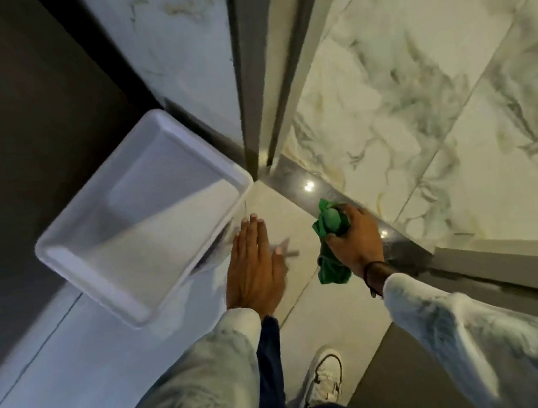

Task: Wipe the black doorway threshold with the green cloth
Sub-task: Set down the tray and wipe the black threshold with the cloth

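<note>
The black glossy doorway threshold point(306, 183) runs diagonally from the door frame down to the right, between pale floor tile and marble tile. My right hand point(355, 240) is closed around a bunched green cloth point(331, 226) and presses it on the threshold's middle stretch; a loose end of the cloth hangs below the hand. My left hand point(256, 268) lies flat on the pale floor tile with fingers together and extended, holding nothing, just left of the threshold.
A white square plastic tub point(59, 248) stands on the floor left of my left hand, almost touching it. The grey door frame point(250, 78) rises at the threshold's far end. My white shoe point(323, 379) is below, between my arms.
</note>
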The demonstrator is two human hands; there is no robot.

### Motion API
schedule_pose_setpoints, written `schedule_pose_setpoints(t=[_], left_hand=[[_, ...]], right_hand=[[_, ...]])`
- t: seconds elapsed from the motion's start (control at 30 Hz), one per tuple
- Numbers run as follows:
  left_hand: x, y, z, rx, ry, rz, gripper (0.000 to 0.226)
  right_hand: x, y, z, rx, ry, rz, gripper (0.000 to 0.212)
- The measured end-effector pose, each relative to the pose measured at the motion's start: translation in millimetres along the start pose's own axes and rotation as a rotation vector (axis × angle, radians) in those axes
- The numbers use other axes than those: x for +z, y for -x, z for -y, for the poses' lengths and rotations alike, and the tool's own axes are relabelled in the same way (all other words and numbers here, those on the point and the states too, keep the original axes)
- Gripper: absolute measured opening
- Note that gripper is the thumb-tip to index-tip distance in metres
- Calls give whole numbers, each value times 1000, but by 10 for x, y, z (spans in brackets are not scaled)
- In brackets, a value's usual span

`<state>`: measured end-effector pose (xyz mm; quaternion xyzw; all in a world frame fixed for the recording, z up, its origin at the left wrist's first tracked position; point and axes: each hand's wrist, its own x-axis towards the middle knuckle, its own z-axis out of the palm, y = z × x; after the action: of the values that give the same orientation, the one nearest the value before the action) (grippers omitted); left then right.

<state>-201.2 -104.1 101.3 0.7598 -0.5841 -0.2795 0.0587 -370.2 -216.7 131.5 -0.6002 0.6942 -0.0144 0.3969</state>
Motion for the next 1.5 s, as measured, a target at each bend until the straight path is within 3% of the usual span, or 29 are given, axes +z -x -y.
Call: schedule_pose_setpoints(t=[0.13,0.43,0.57,0.67,0.77,0.9,1.0,1.1,1.27,1.37,1.43,1.5], left_hand=[[774,-438,-68,17,81,67,63],[2684,-2094,631,-236,84,22,72],[3148,-2573,1005,-230,-64,-31,73],[3358,-2658,1225,-217,-182,-121,76],[3522,-2673,1350,-171,-193,-214,76],[3597,-2675,1389,-148,-204,-274,76],[3580,-2674,1377,-145,-199,-270,75],[3582,-2686,1335,-159,-169,-279,75],[3679,-2721,1405,-162,-214,-322,75],[3681,-2729,1404,-158,-203,-326,75],[3660,-2713,1386,-141,-195,-321,76],[3641,-2696,1368,-151,-173,-302,77]], right_hand=[[136,-573,-623,30,-72,-95,56],[1394,-2564,-1399,-145,-124,-133,64],[2061,-3219,-1479,-235,49,-130,84],[2574,-3448,-1500,-250,333,-144,94],[2841,-3581,-1437,-283,424,-270,97],[2818,-3656,-1457,-516,485,-245,92],[2654,-3556,-1899,-704,564,-187,82],[2449,-3603,-2175,-632,583,-220,77],[2685,-3909,-1516,-330,497,-310,75],[2775,-3761,-1498,-477,514,-278,78],[2701,-3549,-1841,-622,548,-229,79],[2527,-3442,-2260,-632,557,-224,79]])
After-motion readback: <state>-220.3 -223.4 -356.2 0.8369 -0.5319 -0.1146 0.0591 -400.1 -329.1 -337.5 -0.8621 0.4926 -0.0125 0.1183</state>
